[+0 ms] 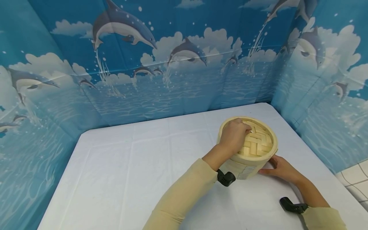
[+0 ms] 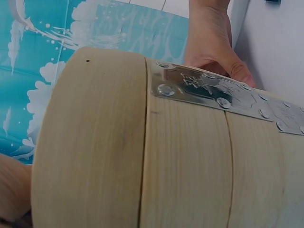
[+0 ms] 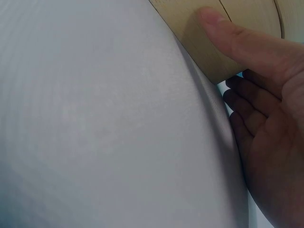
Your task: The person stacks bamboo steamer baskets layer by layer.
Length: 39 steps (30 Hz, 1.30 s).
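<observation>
A round bamboo steamer stands at the right side of the table, its woven lid seated on top. My left hand reaches over the lid and grips it near the middle with bent fingers; the exact grip is hidden. Low on the steamer's right side is my right hand. In the right wrist view its thumb lies straight against the bamboo wall, and the other fingers extend loosely beside the base. A riveted metal plate crosses the steamer's side seams in the left wrist view.
The table has a white cover and rounded far corners. A dolphin-printed blue curtain hangs behind it and along both sides. White tiles show past the right edge. Each wrist carries a black camera mount.
</observation>
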Available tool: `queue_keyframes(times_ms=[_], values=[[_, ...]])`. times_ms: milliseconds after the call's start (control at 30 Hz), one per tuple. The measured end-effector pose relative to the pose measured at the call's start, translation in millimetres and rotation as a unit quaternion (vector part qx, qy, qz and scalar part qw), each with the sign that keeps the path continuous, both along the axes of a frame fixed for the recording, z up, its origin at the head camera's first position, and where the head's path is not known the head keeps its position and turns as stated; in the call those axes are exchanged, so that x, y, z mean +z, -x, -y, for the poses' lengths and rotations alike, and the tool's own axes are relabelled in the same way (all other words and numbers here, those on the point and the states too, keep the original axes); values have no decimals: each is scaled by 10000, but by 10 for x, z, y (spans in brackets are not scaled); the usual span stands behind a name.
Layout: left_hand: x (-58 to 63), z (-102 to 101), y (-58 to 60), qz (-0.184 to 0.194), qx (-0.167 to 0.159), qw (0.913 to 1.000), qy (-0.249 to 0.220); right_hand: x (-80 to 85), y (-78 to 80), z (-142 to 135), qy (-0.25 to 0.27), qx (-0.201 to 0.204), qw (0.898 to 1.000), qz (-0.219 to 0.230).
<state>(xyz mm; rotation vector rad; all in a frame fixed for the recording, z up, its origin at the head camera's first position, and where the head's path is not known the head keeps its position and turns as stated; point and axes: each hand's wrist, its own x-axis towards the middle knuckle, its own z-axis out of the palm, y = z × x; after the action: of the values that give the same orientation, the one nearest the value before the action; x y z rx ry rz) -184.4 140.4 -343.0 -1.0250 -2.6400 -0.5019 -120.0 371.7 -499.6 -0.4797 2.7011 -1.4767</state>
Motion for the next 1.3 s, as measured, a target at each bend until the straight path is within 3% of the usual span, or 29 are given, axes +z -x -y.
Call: queue_keyframes(times_ms=[367, 700, 1067, 1300], values=[[-16, 6, -34, -23, -7, 10000, 74, 3, -13, -6, 36, -35, 9999, 92], [-49, 19, -2, 5, -136, 9994, -305, 8, -16, -1, -50, -126, 9997, 220], [4, -12, -35, -194, -9, 9998, 54, 45, -11, 3, -65, -123, 9996, 260], [-6, 18, -8, -57, 55, 9999, 84, 37, -13, -4, -47, -85, 9996, 277]])
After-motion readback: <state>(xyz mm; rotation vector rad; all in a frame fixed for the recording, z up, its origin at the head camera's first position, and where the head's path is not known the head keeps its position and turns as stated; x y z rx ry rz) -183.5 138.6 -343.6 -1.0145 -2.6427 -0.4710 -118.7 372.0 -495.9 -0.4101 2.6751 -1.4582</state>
